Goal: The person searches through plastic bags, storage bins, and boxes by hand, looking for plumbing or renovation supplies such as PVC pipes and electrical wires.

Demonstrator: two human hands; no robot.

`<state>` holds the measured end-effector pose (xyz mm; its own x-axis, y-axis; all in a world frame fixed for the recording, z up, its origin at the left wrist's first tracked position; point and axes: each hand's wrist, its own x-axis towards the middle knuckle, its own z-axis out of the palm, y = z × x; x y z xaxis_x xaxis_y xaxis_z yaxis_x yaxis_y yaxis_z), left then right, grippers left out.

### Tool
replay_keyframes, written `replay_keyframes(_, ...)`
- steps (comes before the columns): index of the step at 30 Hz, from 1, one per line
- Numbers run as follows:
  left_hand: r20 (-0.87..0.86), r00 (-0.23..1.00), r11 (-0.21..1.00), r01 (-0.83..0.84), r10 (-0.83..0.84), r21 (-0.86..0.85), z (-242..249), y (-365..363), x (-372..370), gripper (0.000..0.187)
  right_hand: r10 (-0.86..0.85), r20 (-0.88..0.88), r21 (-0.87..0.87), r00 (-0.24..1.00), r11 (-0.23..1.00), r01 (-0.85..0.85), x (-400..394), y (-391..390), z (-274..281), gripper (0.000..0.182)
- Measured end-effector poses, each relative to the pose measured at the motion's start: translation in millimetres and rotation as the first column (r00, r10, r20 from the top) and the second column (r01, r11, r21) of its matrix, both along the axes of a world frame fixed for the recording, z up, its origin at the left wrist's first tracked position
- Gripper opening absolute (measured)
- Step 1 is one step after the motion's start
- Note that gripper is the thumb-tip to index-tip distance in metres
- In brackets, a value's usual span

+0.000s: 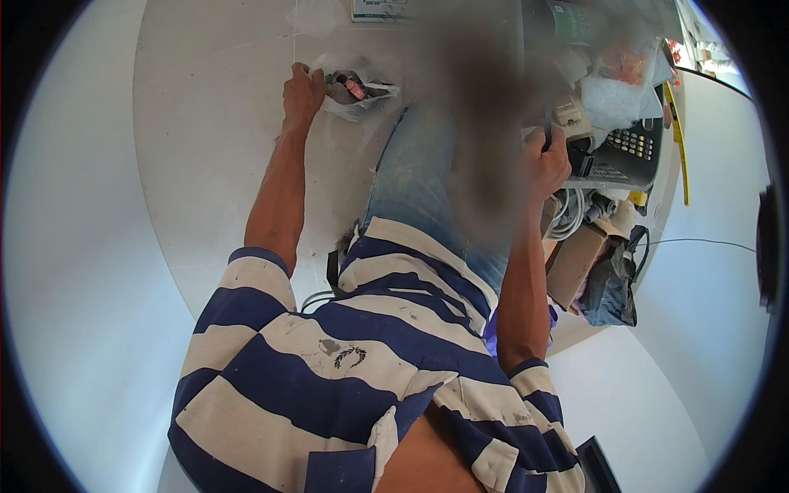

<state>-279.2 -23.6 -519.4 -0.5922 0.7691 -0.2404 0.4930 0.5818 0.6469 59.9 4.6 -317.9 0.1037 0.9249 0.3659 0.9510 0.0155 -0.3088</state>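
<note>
My left hand (304, 94) pinches the left edge of a clear plastic bag (349, 108) on the pale floor. The bag's mouth gapes, with dark items and a pinkish-red piece (355, 89) inside. On the other side, my right hand (549, 164) is closed, its fingers up around a slim dark piece (549, 123); what it is I cannot tell. That hand is beside a dark crate (633, 168) heaped with goods, close to a black boxy item (581, 158). A brown blur hides the area between my hands.
Grey-white cable (569, 215) lies coiled below the crate, near an opened cardboard box (574, 267) and a dark plastic bag (612, 283). White plastic packaging (616, 99) tops the crate, and a yellow strip (679, 148) runs along its right. My jeans-clad leg (411, 164) extends between both arms.
</note>
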Motion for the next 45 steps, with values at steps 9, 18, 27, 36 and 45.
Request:
replay_keyframes(9, -0.263, 0.963, 0.99, 0.086, -0.054, 0.114, -1.7, -0.6, 8.3, 0.029, 0.024, -0.035, 0.014, 0.999, 1.0, -0.024, -2.1, 0.2, 3.3, 0.02)
replay_keyframes(18, -0.201, 0.978, 0.99, 0.089, -0.065, 0.113, 6.0, 10.7, 2.8, 0.03, 0.02, -0.035, -0.003, 0.999, 1.0, -0.02, 9.6, 2.6, -14.0, 0.025)
replay_keyframes(27, -0.261, 0.959, 0.993, 0.116, -0.105, 0.024, 12.8, 20.0, 1.4, 0.035, 0.008, -0.067, 0.017, 0.998, 1.0, -0.007, 6.4, 0.1, -8.8, 0.025)
replay_keyframes(36, -0.331, 0.942, 0.995, 0.078, -0.051, 0.067, 18.5, 13.6, 10.4, 0.037, -0.054, -0.205, -0.177, 0.977, 0.984, 0.017, -4.4, -4.6, 15.5, 0.028)
replay_keyframes(45, -0.614, 0.608, 0.735, 0.675, -0.504, 0.065, 9.9, 1.3, 17.0, 0.022, -0.115, -0.145, -0.202, 0.983, 0.976, 0.084, -6.1, -4.5, 15.1, 0.03)
